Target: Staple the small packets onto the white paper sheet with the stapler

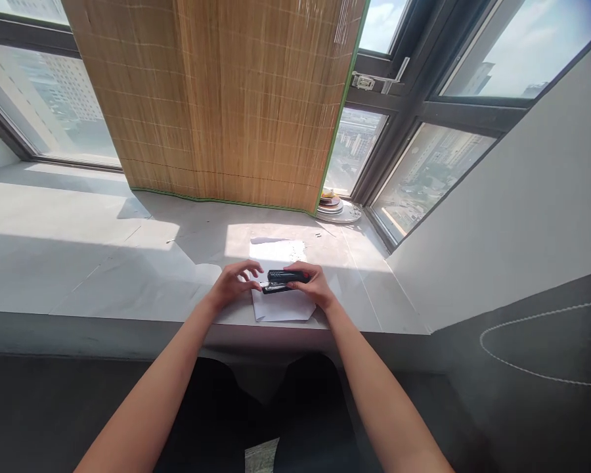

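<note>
A black stapler [286,276] is in my right hand [315,284], fingers on its upper arm and thumb lower down. Its upper arm stands apart from the base, and a bright metal strip shows between them at the left end. My left hand [229,282] is at that end, with fingers curved and spread and the thumb close to the metal tip. Whether the thumb touches it I cannot tell. Beneath the stapler, white paper sheets [283,310] lie on the pale ledge [118,279].
A bamboo blind [226,105] with green edging hangs behind the ledge. Stacked plates [329,205] stand in the right window corner. Small bits [318,234] lie behind the paper. At the right, a beaded cord [492,355] loops near the wall. My knees are below the ledge's front edge.
</note>
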### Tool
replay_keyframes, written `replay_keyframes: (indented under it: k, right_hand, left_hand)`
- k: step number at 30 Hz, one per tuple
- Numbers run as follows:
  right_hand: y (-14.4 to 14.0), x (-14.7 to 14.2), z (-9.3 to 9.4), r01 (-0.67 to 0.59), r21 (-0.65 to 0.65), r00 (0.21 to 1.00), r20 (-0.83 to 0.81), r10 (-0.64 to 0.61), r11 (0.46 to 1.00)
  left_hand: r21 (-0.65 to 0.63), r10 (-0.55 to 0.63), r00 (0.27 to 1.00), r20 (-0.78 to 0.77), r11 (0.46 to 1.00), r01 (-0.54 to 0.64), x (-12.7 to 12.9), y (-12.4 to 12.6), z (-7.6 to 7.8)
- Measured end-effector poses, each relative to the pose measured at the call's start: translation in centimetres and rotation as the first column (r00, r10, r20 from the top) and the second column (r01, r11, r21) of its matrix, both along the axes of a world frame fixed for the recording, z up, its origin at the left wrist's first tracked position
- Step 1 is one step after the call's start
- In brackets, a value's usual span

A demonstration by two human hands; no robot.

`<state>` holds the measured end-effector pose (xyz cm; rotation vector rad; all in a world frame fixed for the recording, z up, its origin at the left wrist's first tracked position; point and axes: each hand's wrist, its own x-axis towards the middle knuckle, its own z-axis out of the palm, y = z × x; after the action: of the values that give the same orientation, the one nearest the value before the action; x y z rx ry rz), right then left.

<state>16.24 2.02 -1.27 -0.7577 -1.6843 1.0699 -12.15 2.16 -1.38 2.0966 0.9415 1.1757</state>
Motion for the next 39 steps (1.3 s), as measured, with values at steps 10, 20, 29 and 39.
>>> replay_keyframes:
  k: [10, 20, 29, 39]
  right_hand:
    - [-0.1, -0.3, 0.4, -0.218, -0.002, 0.969, 0.114, 0.217, 0.976]
    - [0.7, 0.5, -0.3, 0.407, -0.021, 0.905, -0.125, -0.406, 0.913]
    - [1.1, 9.3, -1.5, 0.661, 0.023, 0.746, 0.086, -0.660, 0.750]
    - [1.1, 9.4, -1.2, 0.362, 0.045, 0.915, 0.174, -0.364, 0.931]
  left_hand:
    - [-0.013, -0.030, 0.983, -0.178, 1.000, 0.029, 0.2, 0.4, -0.5]
    - [0.157, 0.199, 0.946, -0.257, 0.974, -0.162, 0.0, 1.7, -0.8]
    - [0.171, 0.219, 0.877, -0.428, 0.972, -0.160, 0.4, 2.1, -2.7]
    - [0.144, 0.204, 0.810, -0.550, 0.978, -0.148, 0.7, 1.4, -1.8]
